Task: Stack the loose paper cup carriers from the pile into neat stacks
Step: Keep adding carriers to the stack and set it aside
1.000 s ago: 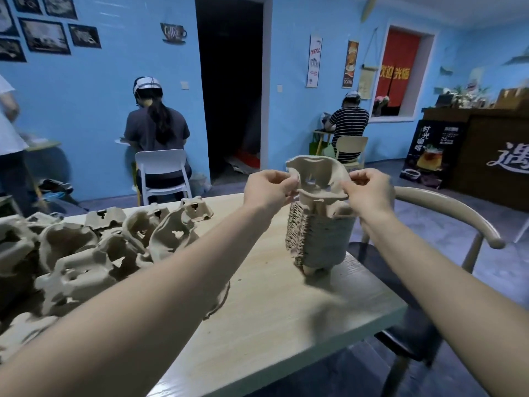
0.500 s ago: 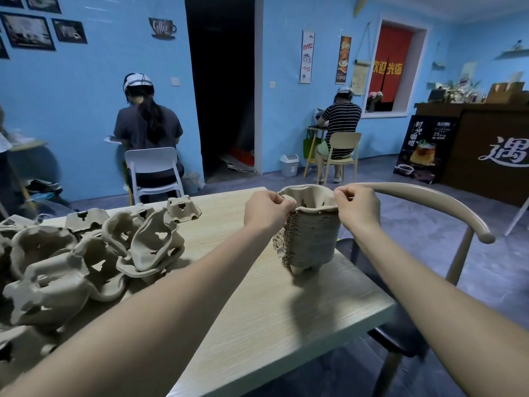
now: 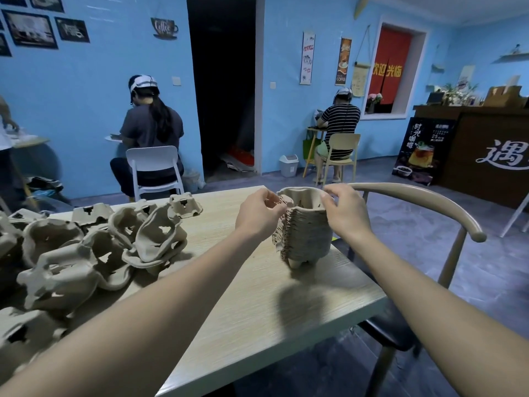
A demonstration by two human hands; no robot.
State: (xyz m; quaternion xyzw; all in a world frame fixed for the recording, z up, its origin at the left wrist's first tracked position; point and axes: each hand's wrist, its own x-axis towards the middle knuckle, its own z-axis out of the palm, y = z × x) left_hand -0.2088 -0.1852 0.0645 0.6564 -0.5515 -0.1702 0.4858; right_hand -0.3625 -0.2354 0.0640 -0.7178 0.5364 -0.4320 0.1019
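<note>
My left hand [image 3: 259,212] and right hand [image 3: 345,209] are both pinching the stack's [image 3: 305,236] top rim. Loose pile [image 3: 94,247] sits left on the table [image 3: 257,305].

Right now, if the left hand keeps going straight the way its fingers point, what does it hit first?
Probably the tall stack of nested grey pulp-paper cup carriers. The left hand points right, its fingertips at the stack's top rim. Contact is unclear from this view. The right hand sits on the far side.
</note>
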